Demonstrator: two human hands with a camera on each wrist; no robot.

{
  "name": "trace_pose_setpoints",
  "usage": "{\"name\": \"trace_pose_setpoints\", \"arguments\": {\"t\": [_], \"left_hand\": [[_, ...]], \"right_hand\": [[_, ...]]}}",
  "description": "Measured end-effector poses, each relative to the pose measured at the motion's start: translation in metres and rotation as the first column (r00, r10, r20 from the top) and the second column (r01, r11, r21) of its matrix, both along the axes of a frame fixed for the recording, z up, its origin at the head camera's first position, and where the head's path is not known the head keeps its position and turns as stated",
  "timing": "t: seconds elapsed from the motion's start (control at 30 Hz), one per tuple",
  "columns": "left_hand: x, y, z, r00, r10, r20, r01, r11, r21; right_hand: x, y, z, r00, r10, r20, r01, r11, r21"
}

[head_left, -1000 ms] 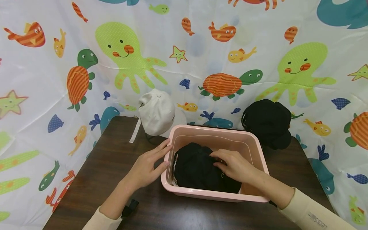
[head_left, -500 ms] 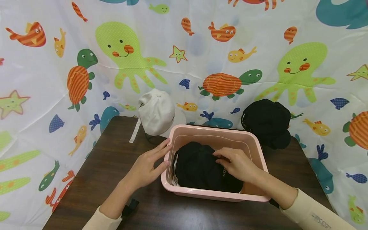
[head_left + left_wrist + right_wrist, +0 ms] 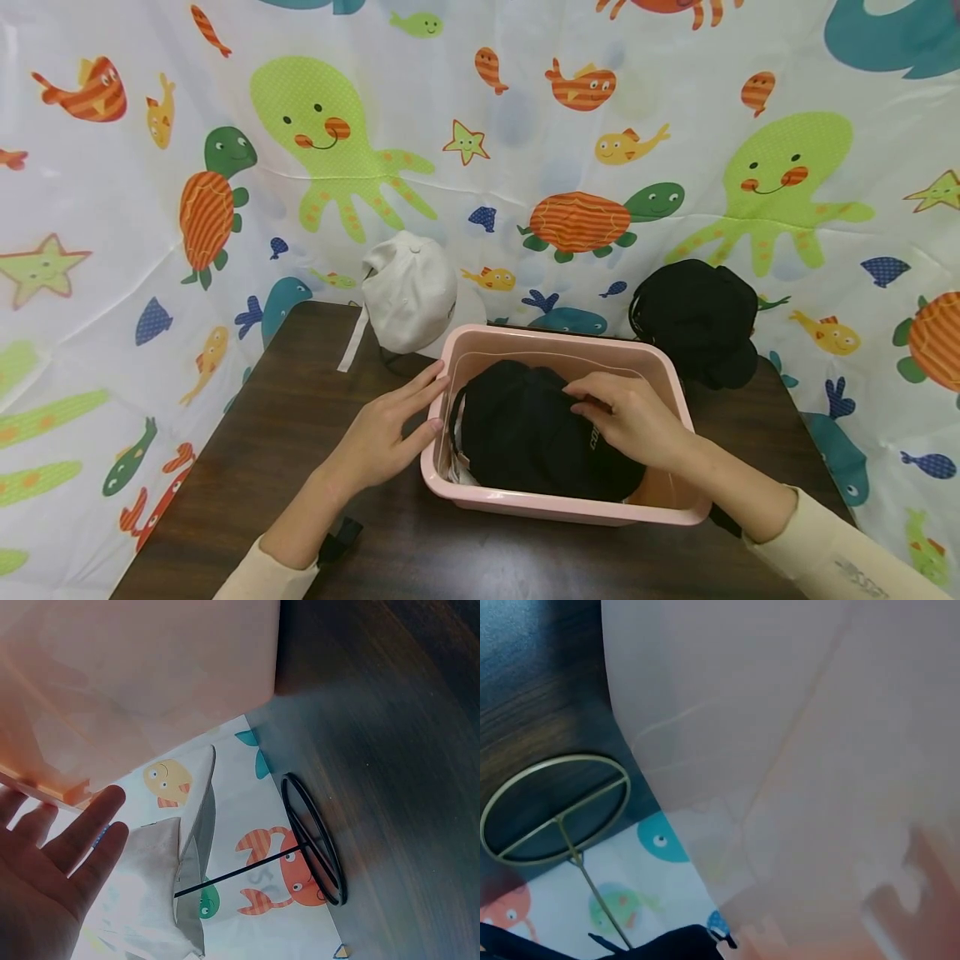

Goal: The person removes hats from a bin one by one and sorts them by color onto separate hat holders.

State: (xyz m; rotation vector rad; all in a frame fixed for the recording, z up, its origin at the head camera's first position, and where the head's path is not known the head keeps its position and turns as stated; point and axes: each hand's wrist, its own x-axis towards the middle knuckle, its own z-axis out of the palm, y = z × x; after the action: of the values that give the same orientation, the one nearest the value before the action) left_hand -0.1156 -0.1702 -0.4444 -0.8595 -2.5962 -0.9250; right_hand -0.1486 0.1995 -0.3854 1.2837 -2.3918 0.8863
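My right hand reaches into a pink plastic bin and pinches a black baseball cap near its front, beside pale lettering. The cap is upright inside the bin, and something white shows under its left edge. My left hand rests against the bin's left rim with its fingers extended; in the left wrist view, those fingers lie along the rim. From the right wrist, the bin's wall fills most of the view and hides the cap.
Behind the bin on the left, a white cap hangs on a stand with a black ring base. Another black cap sits at back right on a stand with a gold ring base. A sea-animal curtain hangs behind the dark wooden table.
My right hand has shifted slightly right and up, and the black cap has moved right with it inside the bin. The left hand has stayed at the rim.
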Motion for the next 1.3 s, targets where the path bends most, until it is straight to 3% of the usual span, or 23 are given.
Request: {"name": "trace_pose_setpoints", "arguments": {"t": [1.3], "left_hand": [[0.001, 0.0, 0.001, 1.0, -0.002, 0.004, 0.002, 1.0, 0.006]], "right_hand": [[0.006, 0.014, 0.067, 0.984, -0.08, -0.159, 0.075, 0.996, -0.041]]}}
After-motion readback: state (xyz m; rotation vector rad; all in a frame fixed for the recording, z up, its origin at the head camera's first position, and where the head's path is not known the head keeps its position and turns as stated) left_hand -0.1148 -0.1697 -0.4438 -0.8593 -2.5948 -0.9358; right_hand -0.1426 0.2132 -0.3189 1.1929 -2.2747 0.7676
